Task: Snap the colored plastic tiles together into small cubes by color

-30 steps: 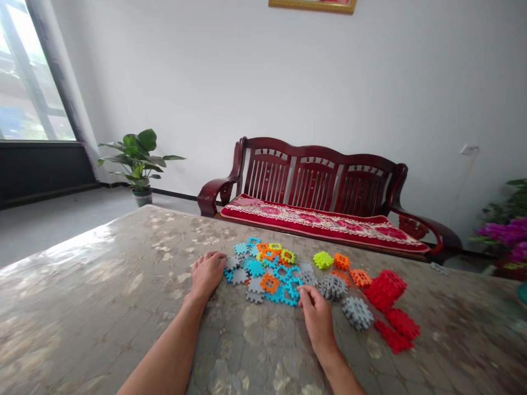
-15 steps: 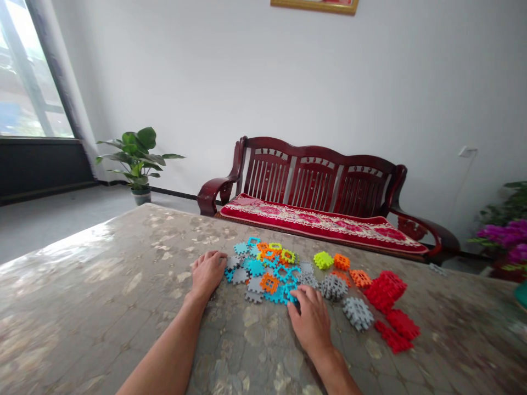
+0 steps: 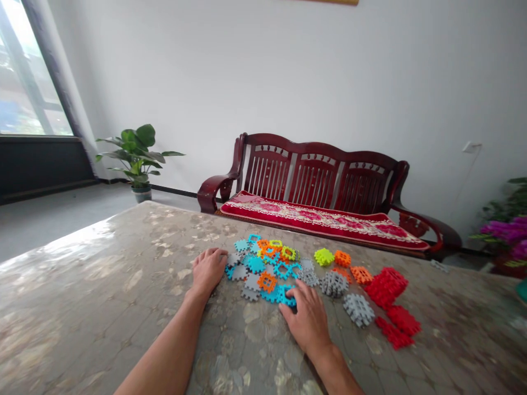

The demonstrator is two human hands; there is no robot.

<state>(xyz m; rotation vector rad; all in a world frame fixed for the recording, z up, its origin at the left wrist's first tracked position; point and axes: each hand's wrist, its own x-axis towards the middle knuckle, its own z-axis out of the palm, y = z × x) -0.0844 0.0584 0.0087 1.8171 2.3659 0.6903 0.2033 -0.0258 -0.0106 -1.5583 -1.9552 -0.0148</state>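
Observation:
Interlocking plastic tiles in blue, grey, orange and yellow-green lie in a loose pile (image 3: 256, 265) between my two hands. My left hand (image 3: 209, 271) rests palm down against the pile's left side, fingers stretched out and nothing visible in them. At the near right edge, my right hand (image 3: 307, 315) has its fingertips on a blue tile (image 3: 287, 295), thumb and fingers apart; the fingers partly cover this tile. Just left of it lies an orange window tile (image 3: 267, 282). A grey tile group (image 3: 308, 276) sits beyond the right fingertips.
Sorted tiles stand to the right: a yellow-green stack (image 3: 324, 257), orange tiles (image 3: 342, 258), grey stacks (image 3: 334, 284) and a red block (image 3: 387, 287). A patterned cloth covers the table (image 3: 102, 296). Behind it are a wooden bench (image 3: 315, 178) and a potted plant (image 3: 140, 156).
My right hand has moved slightly left, and the blue and orange tiles at the pile's near edge have shifted left too. My left hand has stayed nearly still.

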